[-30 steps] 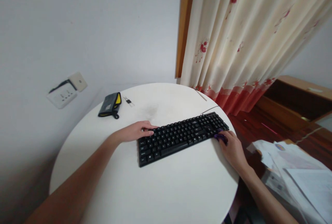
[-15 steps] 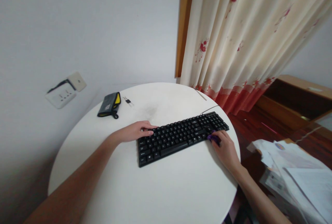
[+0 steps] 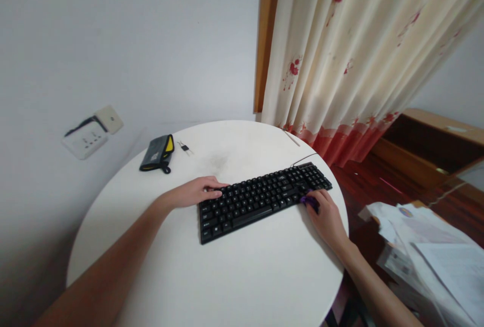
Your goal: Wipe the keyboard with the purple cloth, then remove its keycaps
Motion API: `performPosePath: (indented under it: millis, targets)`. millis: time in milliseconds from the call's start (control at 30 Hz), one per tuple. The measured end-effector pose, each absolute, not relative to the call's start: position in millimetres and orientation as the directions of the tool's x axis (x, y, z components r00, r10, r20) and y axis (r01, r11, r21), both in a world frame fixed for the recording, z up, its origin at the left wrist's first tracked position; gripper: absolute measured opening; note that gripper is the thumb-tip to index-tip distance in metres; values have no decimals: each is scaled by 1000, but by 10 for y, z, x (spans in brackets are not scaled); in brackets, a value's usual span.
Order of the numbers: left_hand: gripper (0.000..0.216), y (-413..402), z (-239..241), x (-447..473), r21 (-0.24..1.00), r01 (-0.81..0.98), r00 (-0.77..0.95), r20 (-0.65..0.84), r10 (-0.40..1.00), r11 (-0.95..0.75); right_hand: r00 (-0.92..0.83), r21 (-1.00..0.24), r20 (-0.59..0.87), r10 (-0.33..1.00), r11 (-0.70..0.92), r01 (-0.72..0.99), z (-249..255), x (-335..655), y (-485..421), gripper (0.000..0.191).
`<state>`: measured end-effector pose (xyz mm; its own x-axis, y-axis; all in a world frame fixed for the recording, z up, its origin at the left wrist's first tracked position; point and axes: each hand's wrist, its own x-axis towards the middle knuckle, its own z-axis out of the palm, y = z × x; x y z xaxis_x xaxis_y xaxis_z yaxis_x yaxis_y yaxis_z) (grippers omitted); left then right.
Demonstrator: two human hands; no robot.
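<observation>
A black keyboard [image 3: 260,200] lies slanted on the round white table [image 3: 212,276]. My left hand [image 3: 196,191] rests on the keyboard's far left corner, fingers laid flat over the top edge. At the near right end of the keyboard, my right hand [image 3: 325,213] is closed around a small purple object [image 3: 308,201], which it presses against the keys. The purple object is mostly hidden by my fingers. A thin cable [image 3: 304,158] runs from the keyboard's far right corner.
A grey and yellow pouch [image 3: 157,154] and a small black clip [image 3: 185,148] lie at the table's far left. A wall socket [image 3: 83,138] sits on the left wall. The curtain [image 3: 340,64] hangs behind. Papers [image 3: 427,246] are piled at the right, off the table.
My right hand with the purple object has slid leftward along the keyboard's near right edge. The left hand has stayed put.
</observation>
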<state>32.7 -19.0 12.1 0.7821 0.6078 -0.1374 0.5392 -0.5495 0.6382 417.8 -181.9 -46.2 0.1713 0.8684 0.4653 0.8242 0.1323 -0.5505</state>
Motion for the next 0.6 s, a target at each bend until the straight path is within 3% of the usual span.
performPosePath:
  millis: [600]
  targets:
    - [50, -190, 114, 328, 636, 531, 788, -127, 603, -560, 166, -547, 473, 865, 141, 825, -439, 4189, -1829, 17]
